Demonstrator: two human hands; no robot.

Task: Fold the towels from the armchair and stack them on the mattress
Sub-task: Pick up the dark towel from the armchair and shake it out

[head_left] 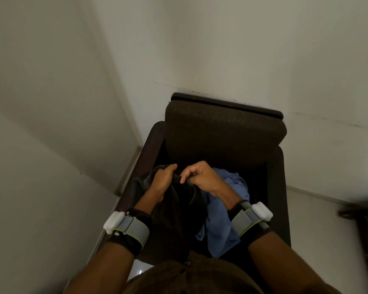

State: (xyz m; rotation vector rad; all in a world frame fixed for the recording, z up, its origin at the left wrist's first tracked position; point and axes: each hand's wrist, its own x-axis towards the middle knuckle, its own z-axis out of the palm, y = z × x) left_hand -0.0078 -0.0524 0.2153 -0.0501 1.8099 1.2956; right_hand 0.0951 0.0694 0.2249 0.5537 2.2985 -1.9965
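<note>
Closest to the camera, both forearms reach forward, each with a grey strap and a white sensor block at the wrist. The left hand is curled around the upper edge of a dark towel, fingers closed on the cloth; the right hand, just beside it, pinches the same edge between thumb and fingertips. The dark towel hangs down between and below the two hands. Under the right hand and forearm lies a crumpled blue towel, touching the dark one. Both sit in the seat of the dark armchair, whose arms flank the hands and whose backrest rises beyond them. Past the backrest stands a pale wall, meeting another wall left of the left hand. The mattress is out of view.
</note>
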